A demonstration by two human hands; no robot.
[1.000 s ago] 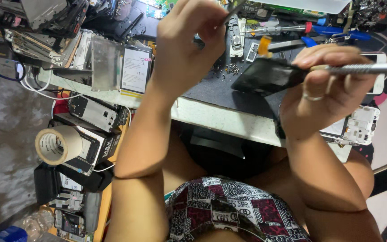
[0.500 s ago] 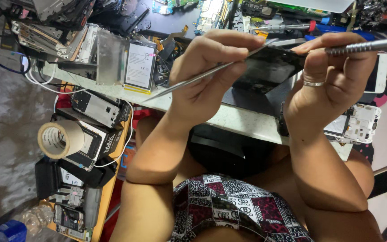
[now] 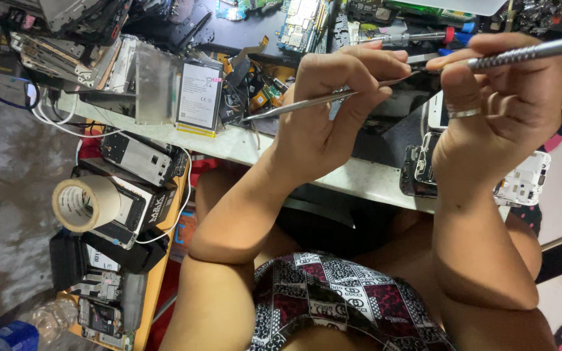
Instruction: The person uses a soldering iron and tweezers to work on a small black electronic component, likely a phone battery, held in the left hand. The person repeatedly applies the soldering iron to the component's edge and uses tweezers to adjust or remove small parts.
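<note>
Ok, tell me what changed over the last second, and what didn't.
The left hand came down from above the bench and now holds thin metal tweezers level, their tips meeting the dark phone part at the right hand. That part, in clear view a second ago, is now mostly hidden. Unchanged: the right hand's grip on the metal screwdriver, and the tape roll.

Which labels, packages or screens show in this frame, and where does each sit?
Phone battery: flat white rectangle with a yellow lower edge, on the bench left of the left hand.
Black box: under the tape roll, white print on its side.
Phone: dark blank screen, lower right on the spotted surface.
</note>
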